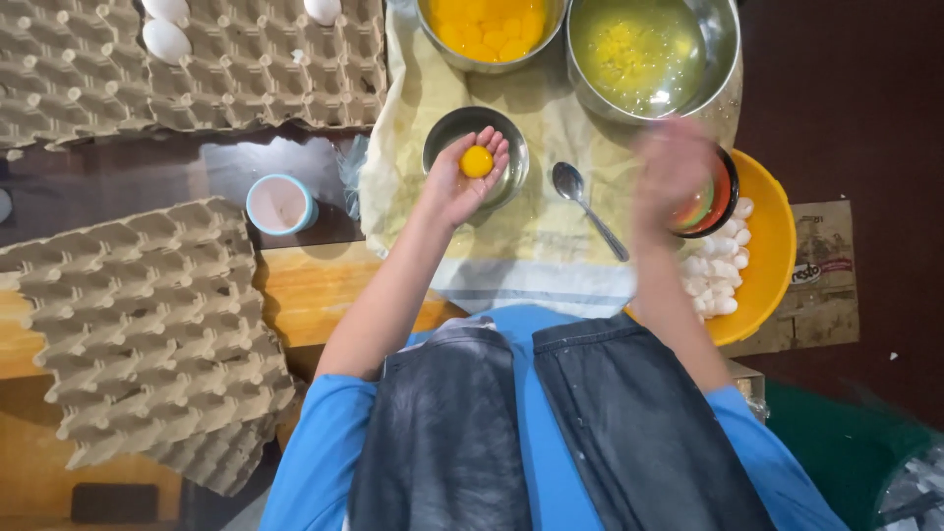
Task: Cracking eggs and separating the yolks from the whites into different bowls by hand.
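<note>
My left hand (464, 177) is palm up over a small steel bowl (444, 133), cradling a round egg yolk (477, 161) in its cupped fingers. My right hand (672, 167) is blurred in motion above the orange bowl (772, 246); what it holds, if anything, I cannot tell. A dark-rimmed small bowl (723, 197) sits partly behind it. Behind these stand a steel bowl of yolks (489, 28) and a steel bowl of egg white (641, 54).
A spoon (587, 206) lies on the stained cloth (536, 236). Broken eggshells (716, 275) fill the orange bowl. Cardboard egg trays (147, 324) sit at left and at back left, with white eggs (165, 39) in one. A pale blue cup (279, 204) stands nearby.
</note>
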